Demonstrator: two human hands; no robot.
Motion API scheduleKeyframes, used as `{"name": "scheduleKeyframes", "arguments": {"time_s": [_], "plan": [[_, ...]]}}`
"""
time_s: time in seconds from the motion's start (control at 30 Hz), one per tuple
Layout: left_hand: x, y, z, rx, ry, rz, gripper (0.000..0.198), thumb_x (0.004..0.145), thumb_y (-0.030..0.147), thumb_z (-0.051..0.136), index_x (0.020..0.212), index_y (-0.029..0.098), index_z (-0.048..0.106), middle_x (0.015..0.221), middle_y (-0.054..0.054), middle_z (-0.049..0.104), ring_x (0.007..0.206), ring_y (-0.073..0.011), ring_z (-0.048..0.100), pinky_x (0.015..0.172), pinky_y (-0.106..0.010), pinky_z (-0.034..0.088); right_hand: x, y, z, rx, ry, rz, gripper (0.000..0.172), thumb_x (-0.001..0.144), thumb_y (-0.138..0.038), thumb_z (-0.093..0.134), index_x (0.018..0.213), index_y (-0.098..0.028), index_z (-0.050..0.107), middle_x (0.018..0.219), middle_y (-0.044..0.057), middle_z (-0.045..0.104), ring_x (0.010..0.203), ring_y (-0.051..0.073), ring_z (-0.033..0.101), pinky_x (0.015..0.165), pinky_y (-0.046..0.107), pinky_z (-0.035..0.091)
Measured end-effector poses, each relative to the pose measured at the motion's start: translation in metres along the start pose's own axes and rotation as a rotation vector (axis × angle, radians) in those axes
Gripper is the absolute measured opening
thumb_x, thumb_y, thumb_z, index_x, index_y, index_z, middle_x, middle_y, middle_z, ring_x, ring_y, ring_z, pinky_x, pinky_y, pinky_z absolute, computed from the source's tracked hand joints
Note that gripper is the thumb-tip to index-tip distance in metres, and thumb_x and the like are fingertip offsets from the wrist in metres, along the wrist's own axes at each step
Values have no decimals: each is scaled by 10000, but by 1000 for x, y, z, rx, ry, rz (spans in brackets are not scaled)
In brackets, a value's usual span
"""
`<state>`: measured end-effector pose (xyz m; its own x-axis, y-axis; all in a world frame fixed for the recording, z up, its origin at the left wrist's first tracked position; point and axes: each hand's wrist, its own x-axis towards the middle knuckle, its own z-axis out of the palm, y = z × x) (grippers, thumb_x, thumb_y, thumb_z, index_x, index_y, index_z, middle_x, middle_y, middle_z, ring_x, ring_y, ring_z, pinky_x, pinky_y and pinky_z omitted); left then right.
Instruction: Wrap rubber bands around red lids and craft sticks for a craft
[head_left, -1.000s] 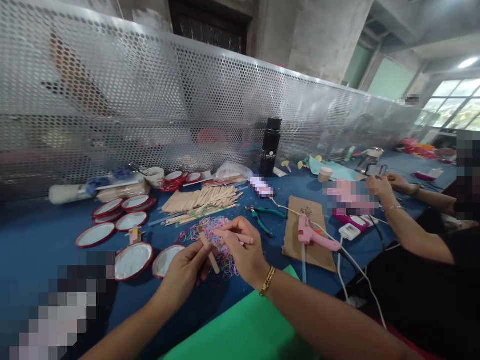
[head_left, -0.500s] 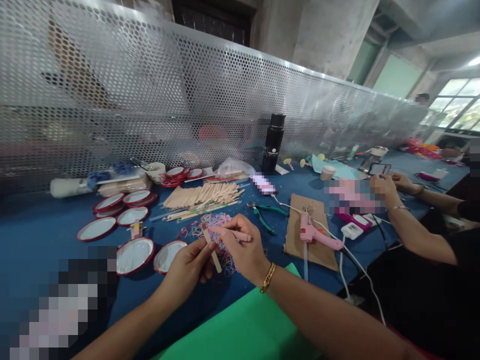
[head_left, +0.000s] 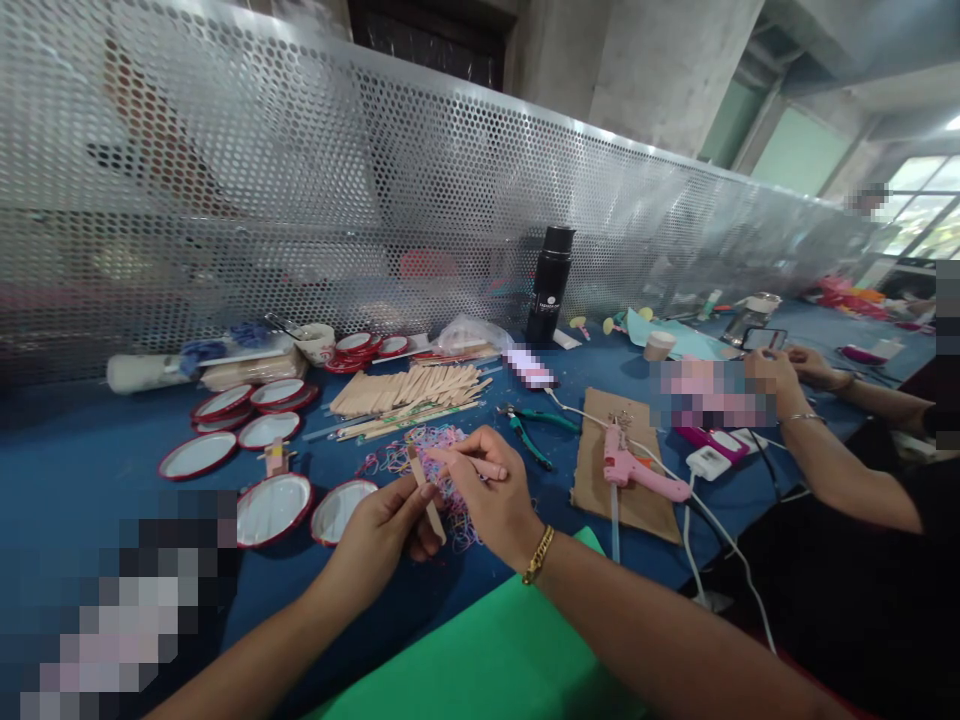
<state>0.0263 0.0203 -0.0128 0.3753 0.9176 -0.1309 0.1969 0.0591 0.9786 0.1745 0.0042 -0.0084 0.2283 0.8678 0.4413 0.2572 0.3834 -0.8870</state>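
My left hand [head_left: 379,535] pinches a wooden craft stick [head_left: 426,492] that stands tilted above the blue table [head_left: 75,470]. My right hand [head_left: 487,490] is closed just to its right, thumb and fingers pressed together at the stick's upper end; whether it holds anything small I cannot make out. Under both hands lies a heap of coloured rubber bands [head_left: 420,450]. A pile of more craft sticks [head_left: 409,388] sits behind the bands.
Several red-rimmed round lids [head_left: 274,507] lie at left. Green-handled pliers [head_left: 536,432], a pink glue gun [head_left: 637,470] on cardboard [head_left: 626,500] and a black bottle [head_left: 549,285] are to the right. Green paper [head_left: 487,650] covers the near edge. A co-worker's arms [head_left: 832,470] rest at right. A perforated metal screen [head_left: 375,200] backs the table.
Both hands have stayed together on the stick with almost no movement; the view has shifted slightly to the right.
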Motion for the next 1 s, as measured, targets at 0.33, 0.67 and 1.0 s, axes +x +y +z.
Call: {"name": "scheduleKeyframes", "arguments": {"time_s": [0.33, 0.67, 1.0], "plan": [[-3, 3, 0, -10, -7, 9, 527, 724, 706, 606, 686, 181, 598, 504, -10, 663, 457, -143, 609, 445, -224, 467, -1, -6, 1, -26, -29, -39, 97, 851, -275, 608, 773, -217, 606, 749, -12, 654, 762, 151, 628, 698, 263, 475], [-3, 4, 1, -30, -18, 17, 492, 762, 666, 596, 684, 180, 599, 505, -5, 651, 457, -140, 608, 447, -223, 464, -2, -14, 0, 30, -68, -19, 102, 844, -265, 604, 761, -206, 612, 736, -9, 639, 696, 131, 610, 658, 244, 477], [-3, 4, 1, -43, -25, 8, 478, 754, 654, 613, 703, 179, 591, 504, -10, 653, 463, -144, 615, 444, -218, 454, -1, -11, 1, 11, -36, -19, 114, 858, -288, 607, 771, -215, 609, 727, -11, 649, 705, 140, 621, 661, 253, 485]]}}
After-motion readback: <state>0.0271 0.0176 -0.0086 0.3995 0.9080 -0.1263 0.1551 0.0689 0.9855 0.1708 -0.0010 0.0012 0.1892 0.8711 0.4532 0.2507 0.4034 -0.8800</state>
